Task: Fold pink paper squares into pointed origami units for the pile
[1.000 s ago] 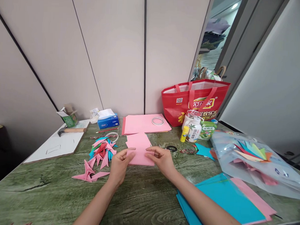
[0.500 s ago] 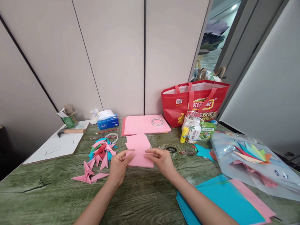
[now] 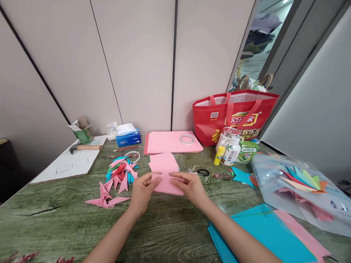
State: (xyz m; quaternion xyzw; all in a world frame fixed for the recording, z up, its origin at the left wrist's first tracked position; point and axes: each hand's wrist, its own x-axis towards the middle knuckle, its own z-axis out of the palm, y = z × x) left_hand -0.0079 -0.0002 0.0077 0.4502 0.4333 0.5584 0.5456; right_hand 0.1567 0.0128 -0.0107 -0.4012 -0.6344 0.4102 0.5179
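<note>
A folded sheet of pink paper [image 3: 168,185] is held up between both hands over the middle of the table. My left hand [image 3: 144,190] pinches its left side, thumb in front and fingers behind. On its right side, my right hand [image 3: 191,186] grips the top edge in the same way. Just behind it lie more pink paper pieces [image 3: 163,161], partly hidden by the held sheet. Left of my left hand is a heap of folded paper pieces [image 3: 121,171] in pink, red and blue, with pink pointed ones [image 3: 104,196] nearer me.
At the back are a pink paper stack [image 3: 166,142], a tissue box [image 3: 128,139] and a red bag [image 3: 204,123]. Scissors [image 3: 203,172], a glue stick [image 3: 218,156] and a white bottle [image 3: 231,152] stand or lie right. Blue sheets [image 3: 264,236] and a plastic bag [image 3: 266,180] lie further right. A hammer [image 3: 87,147] rests left.
The camera view has shifted slightly, moving the scene to the right. My right hand has moved inward along the top edge, closer to my left; both still hold the pink paper.
</note>
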